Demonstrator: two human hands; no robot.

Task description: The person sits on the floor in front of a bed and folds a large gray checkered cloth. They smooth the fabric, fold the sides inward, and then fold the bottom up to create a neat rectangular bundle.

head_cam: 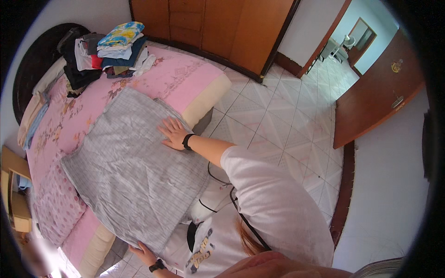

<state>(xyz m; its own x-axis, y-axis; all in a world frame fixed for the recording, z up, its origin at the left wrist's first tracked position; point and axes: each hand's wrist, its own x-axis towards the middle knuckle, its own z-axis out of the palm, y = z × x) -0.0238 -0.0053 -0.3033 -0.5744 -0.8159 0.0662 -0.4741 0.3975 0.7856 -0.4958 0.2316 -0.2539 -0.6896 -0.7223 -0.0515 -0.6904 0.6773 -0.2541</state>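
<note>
A grey checked cloth (139, 166), with creases across it, lies spread over the near side of a bed. My right hand (174, 133) rests flat on its upper right part, fingers spread, a black band at the wrist. At the cloth's lower edge is my left hand (143, 253), with a dark band on the wrist; its thumb side touches the edge, and whether its fingers pinch the fabric is hidden. The cloth's near edge hangs towards my body.
Folded clothes (118, 48) are stacked on the pink floral bedspread (187, 78) near the dark headboard (26, 73). A dotted pink pillow (57, 205) lies at the left. Beyond the bed stand a wooden wardrobe (222, 31) and an open door (379, 87).
</note>
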